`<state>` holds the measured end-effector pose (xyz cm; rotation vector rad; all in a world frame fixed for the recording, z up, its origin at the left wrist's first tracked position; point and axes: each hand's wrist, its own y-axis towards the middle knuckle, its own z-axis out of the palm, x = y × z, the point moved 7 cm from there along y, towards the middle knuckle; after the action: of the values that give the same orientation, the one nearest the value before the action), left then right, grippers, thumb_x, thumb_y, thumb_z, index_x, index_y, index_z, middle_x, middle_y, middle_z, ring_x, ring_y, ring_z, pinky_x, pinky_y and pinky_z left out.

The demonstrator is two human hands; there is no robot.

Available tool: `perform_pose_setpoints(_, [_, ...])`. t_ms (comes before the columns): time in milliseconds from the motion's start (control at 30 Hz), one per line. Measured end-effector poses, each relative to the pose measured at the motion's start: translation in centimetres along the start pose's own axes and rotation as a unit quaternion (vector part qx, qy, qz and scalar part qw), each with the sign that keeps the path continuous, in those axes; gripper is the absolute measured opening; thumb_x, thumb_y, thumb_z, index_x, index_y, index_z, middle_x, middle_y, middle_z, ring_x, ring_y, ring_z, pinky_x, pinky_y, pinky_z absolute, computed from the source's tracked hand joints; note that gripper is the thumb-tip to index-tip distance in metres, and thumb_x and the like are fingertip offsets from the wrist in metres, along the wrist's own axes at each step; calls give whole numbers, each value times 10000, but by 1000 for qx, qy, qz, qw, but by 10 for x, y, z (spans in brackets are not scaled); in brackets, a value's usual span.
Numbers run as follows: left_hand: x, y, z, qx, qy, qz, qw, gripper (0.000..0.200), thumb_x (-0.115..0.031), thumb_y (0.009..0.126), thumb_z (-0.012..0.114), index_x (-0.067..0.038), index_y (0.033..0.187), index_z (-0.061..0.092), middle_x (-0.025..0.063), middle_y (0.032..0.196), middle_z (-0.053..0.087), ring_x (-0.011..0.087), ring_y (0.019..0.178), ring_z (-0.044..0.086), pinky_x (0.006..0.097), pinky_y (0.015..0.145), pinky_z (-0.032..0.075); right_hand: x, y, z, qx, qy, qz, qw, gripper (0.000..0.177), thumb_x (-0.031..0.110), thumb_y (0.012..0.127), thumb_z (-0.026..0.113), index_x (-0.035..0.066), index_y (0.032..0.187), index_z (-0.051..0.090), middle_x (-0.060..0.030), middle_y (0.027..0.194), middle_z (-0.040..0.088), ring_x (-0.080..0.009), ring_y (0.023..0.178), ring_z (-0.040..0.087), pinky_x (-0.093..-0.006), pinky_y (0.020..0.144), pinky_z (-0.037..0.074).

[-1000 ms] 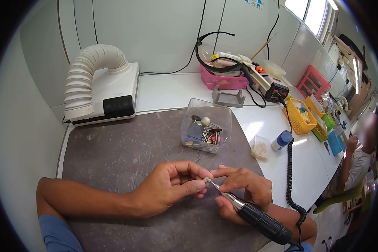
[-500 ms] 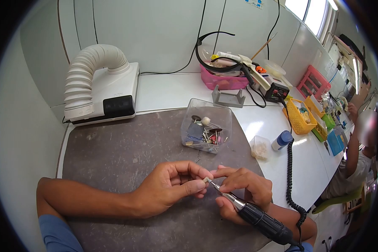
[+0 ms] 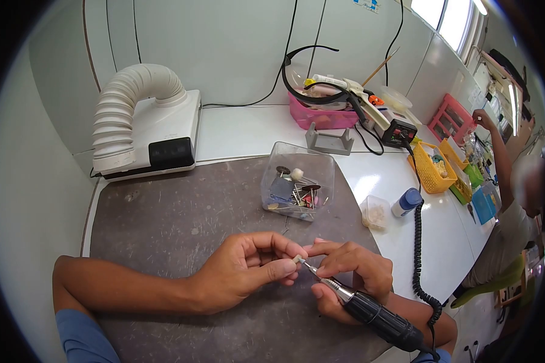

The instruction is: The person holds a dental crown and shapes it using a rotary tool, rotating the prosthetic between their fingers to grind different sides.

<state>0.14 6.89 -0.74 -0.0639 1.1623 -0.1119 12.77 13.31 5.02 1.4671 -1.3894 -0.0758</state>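
My right hand (image 3: 351,275) grips a black rotary handpiece (image 3: 378,319) whose metal nose points up and left. A small white polishing bit (image 3: 297,259) sits at its tip. My left hand (image 3: 245,269) pinches that bit between thumb and forefinger. Both hands rest over a grey work mat (image 3: 181,224). A coiled black cord (image 3: 419,254) runs from the handpiece up to a control box (image 3: 398,132).
A clear tub of burs (image 3: 297,180) stands beyond my hands. A white dust extractor with a ribbed hose (image 3: 140,118) is at the back left. A pink tray (image 3: 322,115), small jar (image 3: 374,212), blue-capped bottle (image 3: 406,201) and yellow baskets (image 3: 433,166) lie right. Another person (image 3: 508,199) sits at far right.
My hands and the handpiece have stayed still. The person at far right has raised an arm up toward the pink rack.
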Motion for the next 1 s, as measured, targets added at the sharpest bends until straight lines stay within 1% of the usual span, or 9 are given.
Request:
perform_pose_setpoints(67, [0, 0, 0, 1, -1, 3, 1000, 188, -83, 914, 578, 7, 1078, 556, 66, 961, 585, 111, 893, 582, 261, 828, 503, 1, 1, 0, 4, 0, -2, 1000, 234, 79, 692, 744, -9, 840, 586, -121, 745, 623, -339, 868, 678, -482, 864, 506])
perform_pose_setpoints(133, [0, 0, 0, 0, -5, -4, 1000, 184, -80, 914, 578, 7, 1075, 557, 68, 978, 582, 112, 895, 582, 262, 830, 503, 2, 3, -1, -4, -6, 2, 1000, 240, -7, 653, 735, -4, 848, 596, -110, 781, 641, -295, 853, 685, -415, 827, 550])
perform_pose_setpoints(233, [0, 0, 0, 0, -5, -1, 1000, 186, -81, 914, 577, 9, 1076, 556, 70, 982, 582, 112, 897, 582, 262, 829, 504, 4, 3, -1, 6, -4, 0, 1000, 239, -8, 652, 735, -5, 847, 596, -109, 779, 641, -295, 853, 685, -415, 827, 550])
perform_pose_setpoints(333, [0, 0, 0, -3, -6, -5, 1000, 186, -82, 914, 578, 9, 1076, 557, 69, 987, 579, 113, 896, 581, 263, 828, 504, 4, 4, -1, -9, -5, 5, 1000, 238, -9, 652, 735, -4, 845, 597, -107, 774, 639, -294, 849, 685, -415, 827, 550])
perform_pose_setpoints(633, [-1, 0, 0, -2, -2, -2, 1000, 190, -86, 914, 581, 8, 1077, 557, 59, 961, 581, 111, 893, 581, 266, 830, 504, 4, 3, -1, -4, -9, -5, 1000, 235, -6, 652, 734, -5, 844, 597, -107, 777, 640, -289, 846, 686, -407, 820, 555])
perform_pose_setpoints(733, [0, 0, 0, -4, -2, -5, 1000, 193, -88, 913, 584, 8, 1078, 557, 59, 964, 580, 109, 896, 581, 266, 831, 504, 3, 3, -1, -4, -7, 6, 1000, 233, -8, 653, 733, -5, 843, 598, -109, 779, 641, -290, 848, 686, -409, 824, 553])
perform_pose_setpoints(1000, [0, 0, 0, -5, -4, -2, 1000, 197, -86, 912, 584, 9, 1083, 556, 61, 967, 583, 106, 898, 584, 265, 835, 506, 3, 3, -1, -1, -1, 1, 1000, 232, -5, 656, 730, -10, 848, 599, -116, 779, 641, -296, 865, 685, -415, 831, 548])
